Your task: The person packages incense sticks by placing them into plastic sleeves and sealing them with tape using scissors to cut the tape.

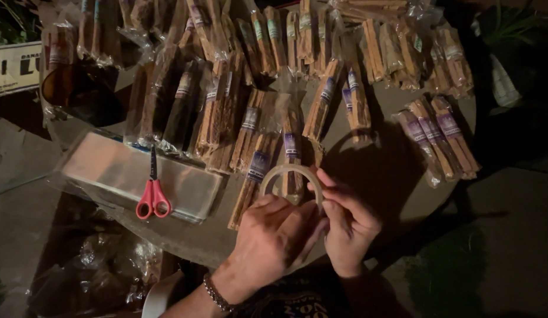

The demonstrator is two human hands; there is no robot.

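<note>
It's dim here. A round surface [397, 176] is crowded from nine to two o'clock with bagged wood sticks [250, 118]. At its six o'clock edge, the left hand [271, 241] and right hand [347, 221] pinch a clear tape roll [285, 171], fingers closed on it. Red scissors [153, 197] lie on clear bags [121, 171] at eight o'clock.

Round table [397, 194], dim light, dark ground [509, 235]
</note>
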